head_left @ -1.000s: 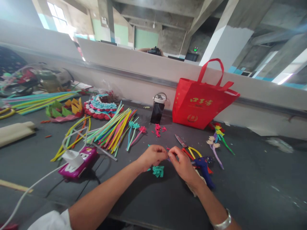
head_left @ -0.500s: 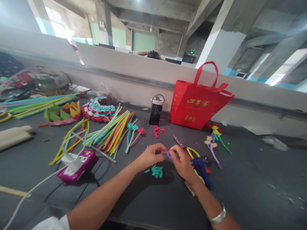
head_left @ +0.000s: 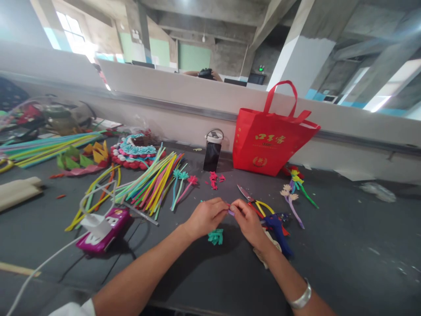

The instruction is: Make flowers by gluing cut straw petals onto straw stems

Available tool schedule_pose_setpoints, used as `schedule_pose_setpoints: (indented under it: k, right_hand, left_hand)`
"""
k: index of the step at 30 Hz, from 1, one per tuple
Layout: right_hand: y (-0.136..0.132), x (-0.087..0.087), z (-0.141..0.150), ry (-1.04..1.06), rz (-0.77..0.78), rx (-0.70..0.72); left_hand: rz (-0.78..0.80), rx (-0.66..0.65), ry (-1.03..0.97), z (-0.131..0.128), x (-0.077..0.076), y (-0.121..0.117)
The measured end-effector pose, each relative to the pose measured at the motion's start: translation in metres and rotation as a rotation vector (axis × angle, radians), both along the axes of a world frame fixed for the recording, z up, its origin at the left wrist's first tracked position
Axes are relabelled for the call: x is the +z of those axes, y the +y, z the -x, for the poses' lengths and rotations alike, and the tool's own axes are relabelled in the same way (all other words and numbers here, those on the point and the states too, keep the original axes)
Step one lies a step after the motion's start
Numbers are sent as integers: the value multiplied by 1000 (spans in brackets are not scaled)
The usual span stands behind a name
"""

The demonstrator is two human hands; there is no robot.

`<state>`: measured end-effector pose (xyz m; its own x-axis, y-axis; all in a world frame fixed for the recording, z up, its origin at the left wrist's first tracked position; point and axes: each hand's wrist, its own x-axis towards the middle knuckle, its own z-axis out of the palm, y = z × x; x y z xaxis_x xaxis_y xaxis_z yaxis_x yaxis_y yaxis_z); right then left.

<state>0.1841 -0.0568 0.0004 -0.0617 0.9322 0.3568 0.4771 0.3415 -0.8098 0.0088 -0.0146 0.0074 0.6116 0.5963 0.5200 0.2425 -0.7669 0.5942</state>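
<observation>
Between my fingertips is a short purple pipe cleaner (head_left: 231,213), mostly covered by them. My left hand (head_left: 206,217) pinches it from the left, and my right hand (head_left: 249,222) pinches it from the right, with the fingertips almost meeting. Just below my left hand lies a small heap of teal pipe cleaner pieces (head_left: 215,237). Beyond the hands are cut pinkish-red pieces (head_left: 213,179). Scissors (head_left: 262,207) with yellow and red handles lie open to the right, beside a dark blue glue gun (head_left: 278,235) close to my right wrist.
Pipe cleaners (head_left: 153,180) are bundled at left, with small flowers (head_left: 181,175) alongside. A purple power socket (head_left: 104,232) trails a white cable. Behind stand a dark bottle (head_left: 212,156) and a red bag (head_left: 269,142). More finished flowers (head_left: 294,206) lie right.
My left hand has turned and closed in toward my right fingertips, so less of the purple pipe cleaner shows. The view has shifted slightly.
</observation>
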Motion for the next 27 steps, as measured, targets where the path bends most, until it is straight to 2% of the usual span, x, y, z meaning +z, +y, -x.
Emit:
schedule_pose_setpoints:
  k: [4, 6, 9, 12, 14, 17, 21, 23, 25, 27]
  right_hand:
    - [-2, 1, 0, -21, -36, 25]
    - [-4, 2, 0, -40, -66, 35]
    - [-7, 4, 0, -69, -109, 58]
    - [-9, 4, 0, -173, -252, 81]
    - [-9, 3, 0, -246, -352, 96]
    - [-9, 2, 2, -277, -399, 113]
    - [-8, -1, 4, -252, -402, 38]
    - [-5, -2, 3, -215, -385, -37]
    - [-2, -3, 1, -179, -368, -113]
    - [0, -4, -1, -155, -354, -172]
  left_hand:
    - [156, 12, -156, -2, 4, -1]
    - [342, 0, -211, -3, 7, -1]
    - [741, -93, -297, -3, 9, -1]
    - [1126, -184, -377, -1, 8, 0]
    - [1297, -233, -389, 1, 6, 2]
    - [1414, -289, -339, 3, 2, 5]
    - [1424, -303, -326, 0, 0, 5]
    - [1267, -197, -361, -4, 1, 2]
    - [852, 8, -364, -7, 3, -1]
    - [376, 131, -301, -8, 2, -3]
